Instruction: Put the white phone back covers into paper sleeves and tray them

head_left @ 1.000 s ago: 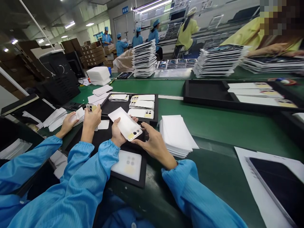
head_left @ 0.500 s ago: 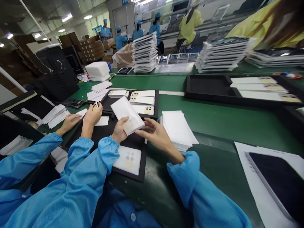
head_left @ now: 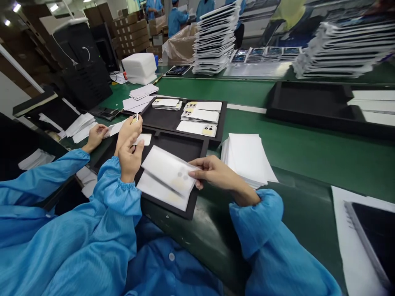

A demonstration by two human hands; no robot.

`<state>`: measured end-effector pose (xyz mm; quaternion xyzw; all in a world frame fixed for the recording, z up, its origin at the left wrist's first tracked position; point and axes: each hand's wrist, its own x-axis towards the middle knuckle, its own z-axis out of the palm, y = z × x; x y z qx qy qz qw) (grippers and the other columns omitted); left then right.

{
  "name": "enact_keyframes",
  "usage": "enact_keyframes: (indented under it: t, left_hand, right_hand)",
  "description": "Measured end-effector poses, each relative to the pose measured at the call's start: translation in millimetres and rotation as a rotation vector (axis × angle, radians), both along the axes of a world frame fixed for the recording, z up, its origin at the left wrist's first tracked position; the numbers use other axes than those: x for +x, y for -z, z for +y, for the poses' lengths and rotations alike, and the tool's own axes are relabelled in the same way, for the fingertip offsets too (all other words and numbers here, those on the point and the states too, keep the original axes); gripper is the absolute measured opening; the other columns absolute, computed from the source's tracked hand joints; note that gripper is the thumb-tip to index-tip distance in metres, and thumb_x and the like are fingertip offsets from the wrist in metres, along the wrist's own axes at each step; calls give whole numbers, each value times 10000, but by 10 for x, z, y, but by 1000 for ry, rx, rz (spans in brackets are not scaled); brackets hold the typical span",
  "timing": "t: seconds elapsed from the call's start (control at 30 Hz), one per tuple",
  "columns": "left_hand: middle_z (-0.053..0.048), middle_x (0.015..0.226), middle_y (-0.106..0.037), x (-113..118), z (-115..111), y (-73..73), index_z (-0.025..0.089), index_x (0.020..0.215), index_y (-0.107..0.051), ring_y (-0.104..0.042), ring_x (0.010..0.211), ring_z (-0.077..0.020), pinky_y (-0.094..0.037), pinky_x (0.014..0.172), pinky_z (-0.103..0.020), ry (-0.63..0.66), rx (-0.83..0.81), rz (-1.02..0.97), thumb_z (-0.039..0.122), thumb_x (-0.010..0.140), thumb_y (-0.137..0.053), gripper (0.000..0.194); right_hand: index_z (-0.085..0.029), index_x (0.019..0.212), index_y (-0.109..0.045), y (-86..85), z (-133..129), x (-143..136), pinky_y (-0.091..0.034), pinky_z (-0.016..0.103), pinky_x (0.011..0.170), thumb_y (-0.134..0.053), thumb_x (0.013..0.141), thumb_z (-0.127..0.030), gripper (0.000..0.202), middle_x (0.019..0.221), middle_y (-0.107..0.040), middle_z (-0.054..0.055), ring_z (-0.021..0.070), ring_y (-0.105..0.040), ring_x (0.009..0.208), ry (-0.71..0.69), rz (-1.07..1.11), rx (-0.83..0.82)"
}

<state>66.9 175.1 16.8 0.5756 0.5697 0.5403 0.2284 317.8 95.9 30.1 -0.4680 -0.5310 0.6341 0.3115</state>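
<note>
We have a translucent white sleeve (head_left: 168, 166) tilted above the near black tray (head_left: 193, 207), with dark circles and a yellowish patch showing faintly through it. Our right hand (head_left: 212, 170), at the right edge of the near black tray, grips the sleeve by its marked end, thumb on top and fingers closed on it. Under it we see a second sleeve (head_left: 162, 193) lying inside the near black tray; whether the two touch, we cannot tell. Our left hand (head_left: 130, 158) is over the left part of the near black tray, its fingers apart and loosely bent, with nothing visible in them. Just past it we make out a small white card (head_left: 144, 139).

Next to us, left of the near black tray, a co-worker's hand (head_left: 128, 129) pinches a small object with a yellow part, while the co-worker's other hand (head_left: 95, 136) holds a white slip. Directly beyond the near black tray we find a far black tray (head_left: 165, 119) carrying white panels (head_left: 201, 111) with dark lens rings. To the right of the near black tray, a pile of white sheets (head_left: 247, 160) sits on our green tabletop (head_left: 249, 94). Well apart, farther right, a dark flat device (head_left: 378, 234) rests on white paper (head_left: 347, 209).
</note>
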Motion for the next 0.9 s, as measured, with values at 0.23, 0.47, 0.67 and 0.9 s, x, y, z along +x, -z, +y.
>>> enact_keyframes:
  t: [0.23,0.47,0.67,0.9]
  left_hand:
    - [-18,897,-735,-141,-461,346,202,904,-741,-697,952,-241,-570,875,-345,225,-179,267,228,770,-713,140]
    - [-27,1042,-734,-93,-558,329,210,955,-747,-657,1055,-253,-516,968,-368,265,-191,555,321,832,-654,190]
    - [-51,1091,-720,-60,-558,308,202,1027,-724,-660,1032,-263,-511,968,-377,166,-266,636,423,808,-671,315]
    - [-84,1145,-695,-93,-528,277,172,1144,-681,-671,941,-245,-540,914,-390,168,-383,561,343,716,-770,469]
  right_hand:
    - [-115,903,-737,77,3,-175,-408,249,533,-600,710,-191,249,634,-639,6,135,-558,546,-205,-427,152]
    - [-93,1153,-672,63,-49,-244,-441,286,783,-673,805,-280,395,1086,-683,133,231,-625,928,-88,-864,418]
    - [-114,1005,-673,17,-70,-368,-403,271,705,-620,887,-368,285,987,-707,106,221,-631,882,-138,-894,437]
    - [-132,908,-675,12,-75,-502,-356,298,662,-564,920,-420,308,938,-710,121,258,-647,881,-325,-1074,425]
